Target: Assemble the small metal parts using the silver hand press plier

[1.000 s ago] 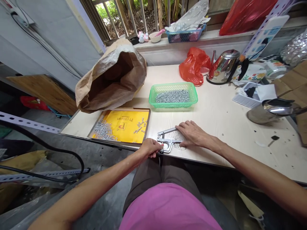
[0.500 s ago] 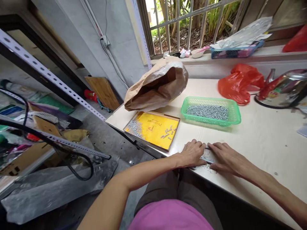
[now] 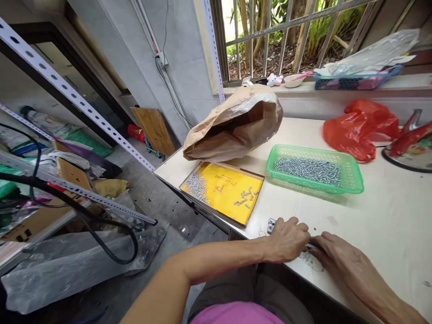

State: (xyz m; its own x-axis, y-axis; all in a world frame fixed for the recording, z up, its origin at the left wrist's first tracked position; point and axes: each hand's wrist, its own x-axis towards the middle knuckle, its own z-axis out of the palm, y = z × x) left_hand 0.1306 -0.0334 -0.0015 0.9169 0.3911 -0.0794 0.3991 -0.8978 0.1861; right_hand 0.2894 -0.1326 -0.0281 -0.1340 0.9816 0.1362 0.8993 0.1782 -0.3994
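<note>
My left hand (image 3: 289,239) lies curled over a metal plier-like hand tool (image 3: 272,224) at the near edge of the pale table (image 3: 388,216); only the tool's grey tip shows past my fingers. My right hand (image 3: 340,257) rests just to its right, fingers bent down on the tool's handle end and on a small patch of tiny metal pieces (image 3: 312,260). A shallow box with a yellow sheet (image 3: 224,191) holds small metal screws. Behind it a green plastic basket (image 3: 351,173) holds many more.
A large brown paper sack (image 3: 236,126) lies open on the table's far left. A red plastic bag (image 3: 357,128) and a steel kettle (image 3: 410,144) stand at the right. Perforated metal shelving (image 3: 77,101), a black cable and clutter fill the floor to the left.
My view has swung left and up, away from the table's right side. My left hand has moved from the tool's head onto its top, and both hands now sit close together on it.
</note>
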